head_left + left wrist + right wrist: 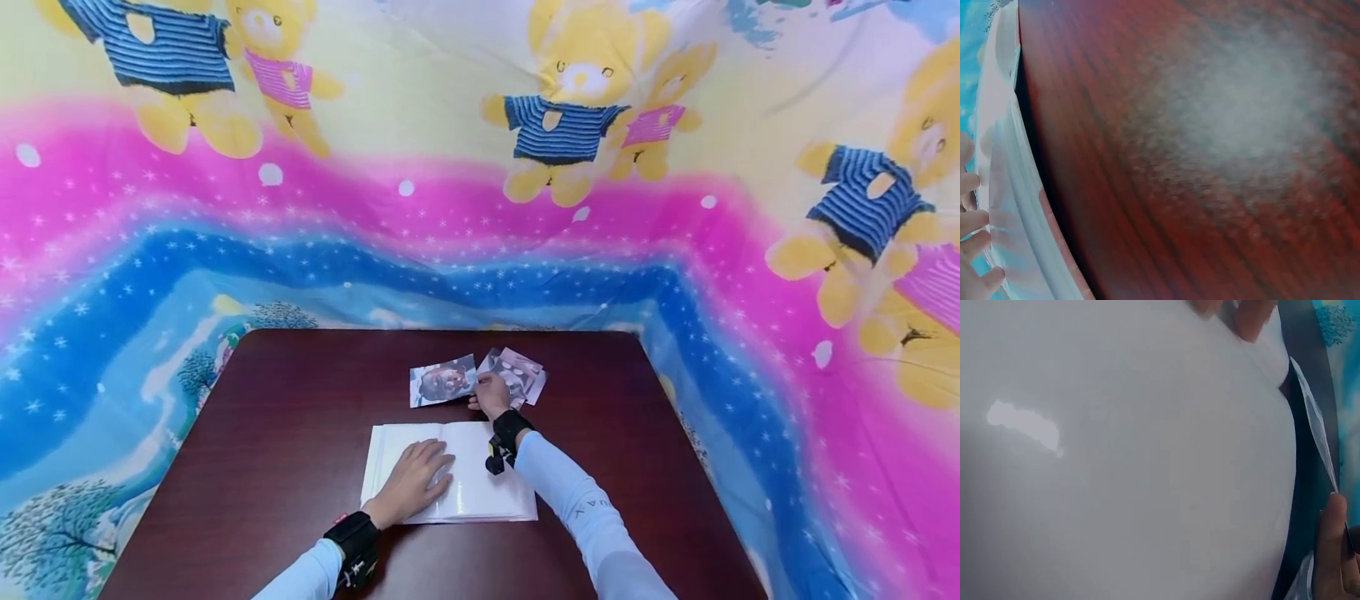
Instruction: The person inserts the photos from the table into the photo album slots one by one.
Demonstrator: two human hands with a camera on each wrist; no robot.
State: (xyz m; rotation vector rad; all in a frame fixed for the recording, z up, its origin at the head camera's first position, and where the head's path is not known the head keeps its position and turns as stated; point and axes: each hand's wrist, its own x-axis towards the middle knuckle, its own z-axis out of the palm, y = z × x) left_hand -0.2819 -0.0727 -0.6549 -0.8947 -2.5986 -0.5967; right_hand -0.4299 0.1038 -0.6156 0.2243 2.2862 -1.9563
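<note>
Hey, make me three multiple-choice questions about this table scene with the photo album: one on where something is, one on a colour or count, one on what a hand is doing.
1. Where do the photos lie?
A. On the table beyond the album
B. On the album pages
C. On the floor

2. What colour are the open album pages?
A. Black
B. White
C. Green

3. What is the left hand doing?
A. Holding a pen
B. Hanging off the table
C. Resting flat on the album

Answers:
1 A, the head view shows them on the dark table past the album's far edge.
2 B, the pages look plain white.
3 C, its straight fingers lie on the left page.
</note>
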